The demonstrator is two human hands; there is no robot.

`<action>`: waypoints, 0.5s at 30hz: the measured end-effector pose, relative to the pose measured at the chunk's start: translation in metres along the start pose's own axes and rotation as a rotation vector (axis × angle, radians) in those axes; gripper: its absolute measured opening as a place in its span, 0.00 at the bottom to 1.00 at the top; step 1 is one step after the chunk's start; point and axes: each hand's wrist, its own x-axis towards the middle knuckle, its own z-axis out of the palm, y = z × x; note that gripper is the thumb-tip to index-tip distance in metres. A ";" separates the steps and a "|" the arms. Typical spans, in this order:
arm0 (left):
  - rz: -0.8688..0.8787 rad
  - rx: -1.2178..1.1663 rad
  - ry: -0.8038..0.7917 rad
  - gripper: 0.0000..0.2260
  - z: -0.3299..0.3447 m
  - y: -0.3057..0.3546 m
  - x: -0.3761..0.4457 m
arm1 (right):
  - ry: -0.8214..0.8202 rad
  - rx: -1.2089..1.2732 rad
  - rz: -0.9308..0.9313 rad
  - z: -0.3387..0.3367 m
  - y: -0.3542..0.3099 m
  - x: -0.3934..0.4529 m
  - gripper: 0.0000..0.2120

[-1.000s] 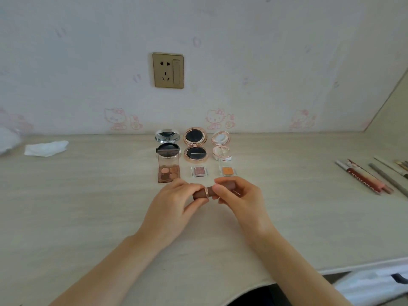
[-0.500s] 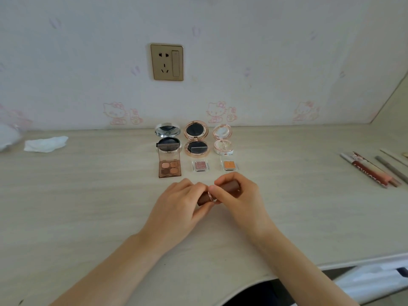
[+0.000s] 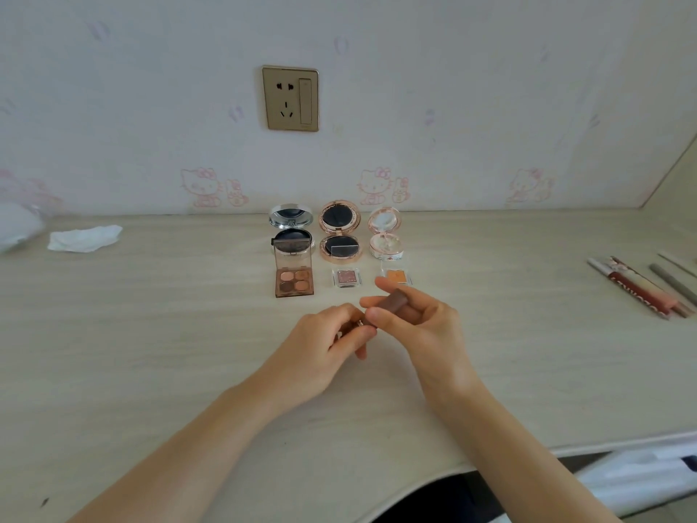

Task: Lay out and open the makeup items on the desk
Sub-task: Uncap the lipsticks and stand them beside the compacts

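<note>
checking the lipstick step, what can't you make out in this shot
- Head view: whether the lipstick cap has separated; fingers of the left hand and right hand cover the joint.
- Pencils at right: cut off by the frame edge.
- White object at far left: cut off, blurred.

No lettering reads clearly. White letters run along the dark red tube [image 3: 636, 294] right of the compacts [image 3: 340, 235], too blurred to make out.

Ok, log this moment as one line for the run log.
step: opening lipstick | left hand: holds base end | right hand: grips brown cap end | cap: not visibly off | open compacts and palettes in rows behind
</note>
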 end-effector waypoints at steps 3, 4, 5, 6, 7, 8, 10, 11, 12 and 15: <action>-0.030 -0.041 -0.057 0.07 -0.001 -0.003 -0.001 | -0.046 -0.029 -0.025 0.003 0.001 -0.002 0.18; -0.029 -0.044 -0.061 0.08 0.001 -0.002 -0.002 | -0.062 -0.058 -0.046 0.004 0.002 -0.002 0.17; -0.024 -0.051 -0.060 0.09 0.003 -0.001 -0.003 | -0.078 -0.089 -0.066 0.004 0.003 -0.002 0.17; -0.020 -0.057 -0.054 0.09 0.005 0.002 -0.003 | -0.096 -0.110 -0.080 0.004 0.004 -0.002 0.18; -0.021 -0.062 -0.047 0.09 0.007 0.004 -0.004 | -0.115 -0.115 -0.089 0.004 0.005 -0.002 0.17; -0.022 -0.069 -0.035 0.10 0.009 0.007 -0.005 | -0.132 -0.104 -0.094 0.003 0.005 -0.002 0.17; -0.012 -0.073 -0.017 0.11 0.010 0.010 -0.005 | -0.158 -0.052 -0.099 0.002 0.005 -0.002 0.16; -0.005 -0.062 -0.011 0.12 0.010 0.011 -0.004 | -0.166 -0.019 -0.092 0.002 0.005 -0.002 0.15; -0.001 -0.046 -0.007 0.11 0.009 0.011 -0.004 | -0.173 0.013 -0.082 0.002 0.004 -0.002 0.15; 0.003 -0.007 0.000 0.11 0.007 0.010 -0.003 | -0.203 0.080 -0.062 0.003 0.004 -0.001 0.14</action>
